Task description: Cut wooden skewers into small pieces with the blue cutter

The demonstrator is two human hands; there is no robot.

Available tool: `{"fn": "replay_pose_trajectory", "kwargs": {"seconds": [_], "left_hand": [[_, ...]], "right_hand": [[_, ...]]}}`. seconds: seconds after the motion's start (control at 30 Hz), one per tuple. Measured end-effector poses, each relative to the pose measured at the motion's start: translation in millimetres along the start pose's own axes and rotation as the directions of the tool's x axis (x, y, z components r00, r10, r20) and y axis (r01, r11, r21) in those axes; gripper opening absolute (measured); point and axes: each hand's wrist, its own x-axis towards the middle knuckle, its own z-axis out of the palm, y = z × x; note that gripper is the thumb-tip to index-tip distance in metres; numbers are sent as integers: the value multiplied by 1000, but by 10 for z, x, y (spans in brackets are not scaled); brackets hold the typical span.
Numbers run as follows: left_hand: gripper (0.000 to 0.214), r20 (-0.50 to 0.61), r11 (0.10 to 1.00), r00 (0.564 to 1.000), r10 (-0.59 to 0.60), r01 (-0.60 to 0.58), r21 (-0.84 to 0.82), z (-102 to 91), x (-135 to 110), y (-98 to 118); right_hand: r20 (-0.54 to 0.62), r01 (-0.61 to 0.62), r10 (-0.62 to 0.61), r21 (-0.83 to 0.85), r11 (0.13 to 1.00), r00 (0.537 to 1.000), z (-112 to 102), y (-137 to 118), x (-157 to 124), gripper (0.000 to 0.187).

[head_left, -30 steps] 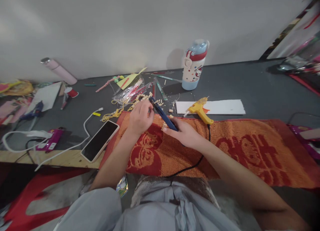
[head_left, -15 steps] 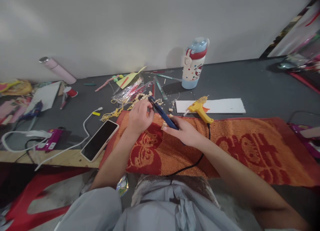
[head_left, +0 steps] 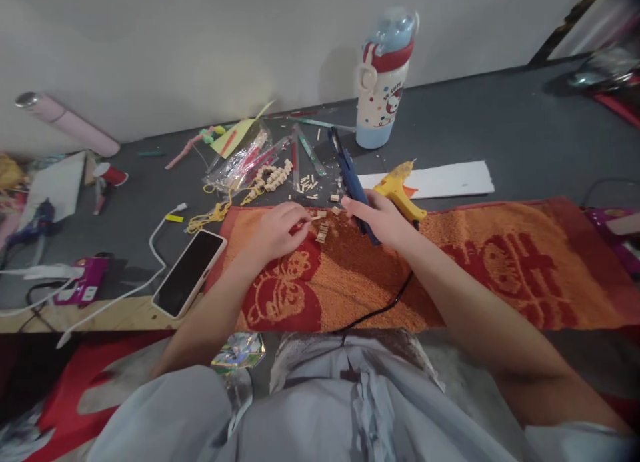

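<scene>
In the head view, my right hand (head_left: 383, 217) is wrapped round a long dark blue hand tool (head_left: 353, 182), like a pair of cutters, its dark tip pointing up and away. My left hand (head_left: 281, 232) pinches a thin wooden stick (head_left: 318, 217) above the towel. Close beside its fingertips, a small row of short wooden pieces (head_left: 323, 233) lies on the orange and red towel (head_left: 360, 282). More cut wooden bits (head_left: 307, 183) are scattered on the dark table beyond. A chain of pale wooden pieces (head_left: 277, 177) lies further left.
A yellow glue gun (head_left: 397, 187) rests on a white board (head_left: 450, 181), its black cord crossing the towel. Behind stands a bottle (head_left: 383, 95). A phone (head_left: 189, 274), white cable (head_left: 159, 255), plastic packets (head_left: 240, 159) and yellow string (head_left: 213, 217) lie left.
My hands have moved apart. The tool has swung up and right, away from my left hand, which has come down beside the wooden pieces. The whole view has shifted.
</scene>
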Motion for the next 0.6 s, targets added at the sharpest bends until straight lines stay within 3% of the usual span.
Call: {"fn": "replay_pose_trajectory", "kwargs": {"seconds": [0.2,0.43,0.6], "left_hand": [[14,148,991,981,127,-120,-59,183,76,-166],[19,207,990,970,124,-108,-85,271,95,-208],[17,184,988,974,134,-116,-103,290,102,-228]], "right_hand": [[9,-9,9,18,1000,1000,15,44,23,39],[11,-35,35,-20,999,999,0,14,17,38],[-7,-53,53,-50,997,999,0,12,13,40]]}}
